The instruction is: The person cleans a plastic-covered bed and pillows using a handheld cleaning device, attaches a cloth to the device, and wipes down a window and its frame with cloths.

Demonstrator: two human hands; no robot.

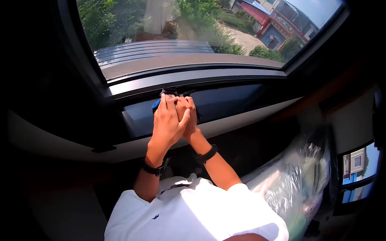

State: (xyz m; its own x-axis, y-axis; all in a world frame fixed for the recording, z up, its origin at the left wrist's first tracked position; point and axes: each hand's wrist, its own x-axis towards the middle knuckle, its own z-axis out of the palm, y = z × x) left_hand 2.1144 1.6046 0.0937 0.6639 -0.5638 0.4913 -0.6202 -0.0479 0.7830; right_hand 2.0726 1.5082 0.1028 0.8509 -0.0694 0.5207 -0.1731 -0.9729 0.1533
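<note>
Both hands are together at the bottom of the window frame, in front of me. My left hand (167, 120) lies partly over my right hand (187, 110), its thumb crossing the back of it. Under their fingers is a bunched dark cloth (170, 91) with a bit of blue (155, 105) at its left side. The cloth touches the dark lower edge of the frame (197, 76). My fingers are bent over it and cover most of it, so its full shape is hidden.
Trees, a corrugated roof (152, 52) and buildings show through the window glass (201, 36). Below the frame runs a dark glossy panel (229, 102) above a pale ledge (241, 120). A large clear plastic bag (289, 180) with things inside stands at the right.
</note>
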